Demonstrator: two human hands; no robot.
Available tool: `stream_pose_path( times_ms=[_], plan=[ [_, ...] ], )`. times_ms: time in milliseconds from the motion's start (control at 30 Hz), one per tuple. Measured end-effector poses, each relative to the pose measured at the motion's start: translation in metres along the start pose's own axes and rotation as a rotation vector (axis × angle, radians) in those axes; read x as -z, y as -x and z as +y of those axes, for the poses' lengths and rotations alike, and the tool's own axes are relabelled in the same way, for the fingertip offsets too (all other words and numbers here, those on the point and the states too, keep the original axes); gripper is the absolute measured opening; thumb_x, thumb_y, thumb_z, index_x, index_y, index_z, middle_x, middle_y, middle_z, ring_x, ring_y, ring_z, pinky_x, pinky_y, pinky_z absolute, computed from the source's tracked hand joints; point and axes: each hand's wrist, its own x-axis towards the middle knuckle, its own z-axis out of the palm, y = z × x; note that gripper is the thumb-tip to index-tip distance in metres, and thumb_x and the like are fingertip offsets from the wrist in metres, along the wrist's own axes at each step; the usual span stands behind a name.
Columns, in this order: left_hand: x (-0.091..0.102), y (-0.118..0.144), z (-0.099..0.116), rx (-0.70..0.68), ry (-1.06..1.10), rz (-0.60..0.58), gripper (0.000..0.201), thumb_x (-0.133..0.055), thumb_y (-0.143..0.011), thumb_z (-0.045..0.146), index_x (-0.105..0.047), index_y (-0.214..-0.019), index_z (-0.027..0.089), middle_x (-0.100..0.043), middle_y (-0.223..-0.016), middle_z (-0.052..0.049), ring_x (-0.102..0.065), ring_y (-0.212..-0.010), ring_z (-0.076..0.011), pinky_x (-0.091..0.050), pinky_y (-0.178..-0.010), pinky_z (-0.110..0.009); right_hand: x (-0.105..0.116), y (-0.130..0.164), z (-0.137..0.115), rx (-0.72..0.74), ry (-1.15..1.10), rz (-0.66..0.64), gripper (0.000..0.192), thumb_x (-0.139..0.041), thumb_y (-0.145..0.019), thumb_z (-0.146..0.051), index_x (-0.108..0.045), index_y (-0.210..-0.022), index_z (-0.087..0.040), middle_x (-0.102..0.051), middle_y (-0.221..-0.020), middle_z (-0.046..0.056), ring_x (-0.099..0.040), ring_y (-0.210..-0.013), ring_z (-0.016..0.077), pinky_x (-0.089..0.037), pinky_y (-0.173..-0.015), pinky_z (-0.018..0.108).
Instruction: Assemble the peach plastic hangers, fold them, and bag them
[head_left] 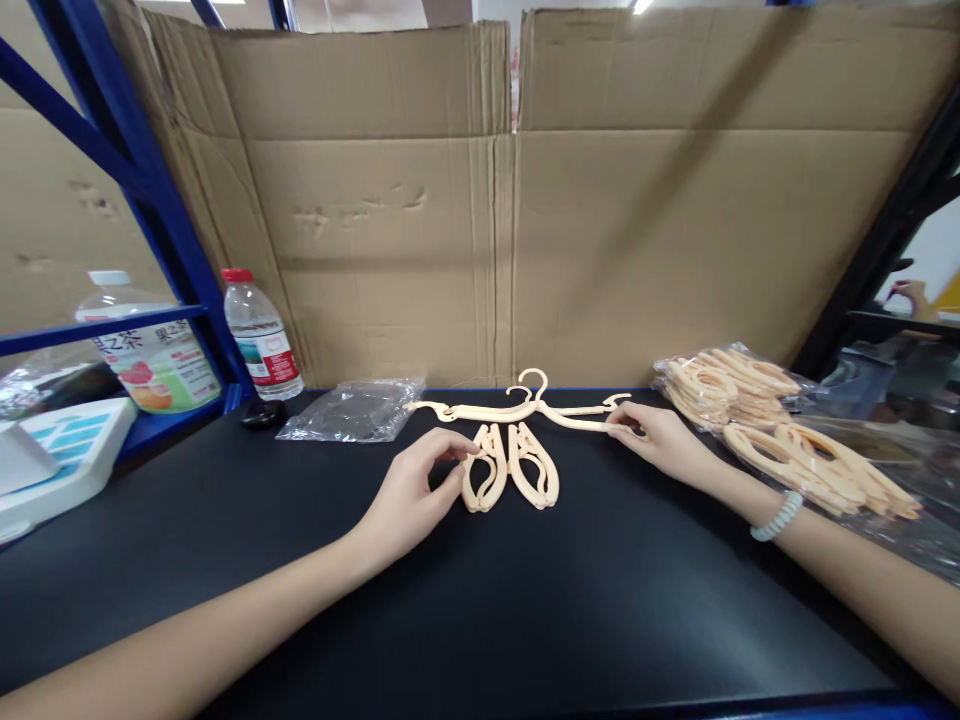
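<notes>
My left hand (420, 490) rests on the black table (525, 620), thumb and fingers pinched on the upper edge of the left of two folded cream hangers (511, 466) lying side by side at centre. My right hand (656, 437) lies on the table, fingertips pinching the right arm of an unfolded hanger (525, 408) stretched out just behind the folded pair. Bagged hangers (780, 430) are stacked to the right. An empty plastic bag (356, 410) and a water bottle (259, 335) sit to the left, against the cardboard (487, 220).
</notes>
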Motion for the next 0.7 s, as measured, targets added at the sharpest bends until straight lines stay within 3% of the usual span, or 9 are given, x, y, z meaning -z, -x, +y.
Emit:
stream_pose_path(
  times_ms=[233,500,700],
  plan=[
    [0.0,-0.004,-0.009,0.194,0.188,0.08,0.023,-0.055,-0.074,0.024,-0.058,-0.096,0.017,-0.063,-0.102,-0.006,-0.061,-0.101,-0.0201,-0.048,-0.095,-0.041,0.01,0.001,-0.004,-0.055,-0.082,0.131,0.018,-0.05,-0.085,-0.034,-0.06,-0.091,-0.021,-0.07,-0.086,0.005,-0.065,-0.075,0.0203,-0.051,-0.067,0.033],
    [0.002,-0.007,-0.013,0.367,0.285,0.144,0.033,-0.058,-0.071,0.025,-0.055,-0.103,0.014,-0.061,-0.113,-0.012,-0.06,-0.105,-0.0228,-0.044,-0.099,-0.044,0.036,0.002,-0.011,-0.029,0.026,0.232,0.021,-0.051,-0.085,-0.033,-0.065,-0.094,-0.02,-0.068,-0.082,0.006,-0.06,-0.07,0.0202,-0.05,-0.063,0.034],
    [-0.001,-0.005,-0.01,0.393,0.341,0.224,0.054,-0.057,-0.076,0.026,-0.039,-0.126,0.019,-0.051,-0.128,-0.014,-0.059,-0.11,-0.0236,-0.045,-0.097,-0.043,0.037,0.004,-0.025,0.015,0.033,0.205,0.019,-0.049,-0.086,-0.033,-0.063,-0.09,-0.021,-0.066,-0.078,0.005,-0.059,-0.067,0.0192,-0.048,-0.06,0.033]
  ],
)
